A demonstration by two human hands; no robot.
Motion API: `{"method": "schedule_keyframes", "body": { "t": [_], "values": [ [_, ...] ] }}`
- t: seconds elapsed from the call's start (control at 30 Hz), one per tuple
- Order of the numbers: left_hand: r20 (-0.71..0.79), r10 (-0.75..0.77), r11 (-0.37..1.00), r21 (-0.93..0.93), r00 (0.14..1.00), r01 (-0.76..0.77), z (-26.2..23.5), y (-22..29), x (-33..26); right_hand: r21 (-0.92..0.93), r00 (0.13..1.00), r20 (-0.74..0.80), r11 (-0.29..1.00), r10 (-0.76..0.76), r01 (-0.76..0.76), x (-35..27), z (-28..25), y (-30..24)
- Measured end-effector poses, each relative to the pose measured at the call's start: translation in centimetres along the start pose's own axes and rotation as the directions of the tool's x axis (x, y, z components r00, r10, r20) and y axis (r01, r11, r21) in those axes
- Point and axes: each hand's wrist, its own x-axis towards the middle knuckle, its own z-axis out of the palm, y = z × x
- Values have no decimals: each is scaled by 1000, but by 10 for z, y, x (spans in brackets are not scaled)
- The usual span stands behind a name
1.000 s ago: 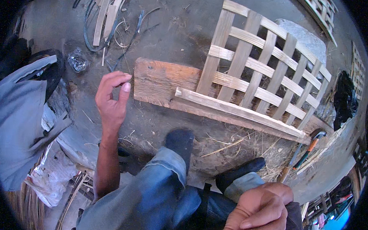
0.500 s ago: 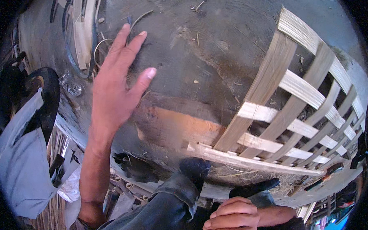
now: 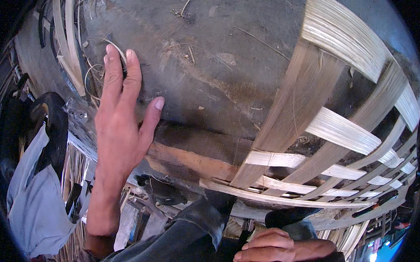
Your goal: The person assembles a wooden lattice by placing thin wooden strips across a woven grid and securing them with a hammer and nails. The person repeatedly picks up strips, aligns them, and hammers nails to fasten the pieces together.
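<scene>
My left hand [image 3: 121, 127] reaches flat over the dark, dusty floor [image 3: 200, 27], fingers stretched out and thumb apart, holding nothing. A thin curved strip [image 3: 119, 48] lies at its fingertips, with looser thin strands beside the fingers. My right hand [image 3: 265, 249] rests low in my lap with its fingers curled. What lies inside those fingers, if anything, is hidden. To the right stands an open weave of flat bamboo strips [image 3: 286, 111], pale ones crossing browner ones. Its lowest pale strip [image 3: 282, 195] runs close to my feet. Neither hand touches the weave.
A wooden board [image 3: 190, 159] lies between my left hand and the weave. Loose pale strips [image 3: 66, 45] lie at the far left. Below them are a black rounded object [image 3: 53, 117] and a grey cloth [image 3: 42, 208]. A dark-handled tool [image 3: 373, 208] lies at right.
The view has tilted and come nearer, so the weave looks larger. My left hand appears lower and slightly further left, its two leading fingers still stretched out. The right hand stays in my lap.
</scene>
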Motion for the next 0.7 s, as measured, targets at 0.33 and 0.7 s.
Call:
{"method": "schedule_keyframes", "body": {
  "t": [0.33, 0.7],
  "values": [
    [-56, 32, 999, 46, 998, -29, 1, -5, -10, -197, 984, 146, 972, -100, 128, -22, -1, -11],
    [-506, 43, 993, -76, 862, -94, -4, -7, -66, -419, 942, 279, 859, -188, 295, -57, 25, -5]
  ]
}}
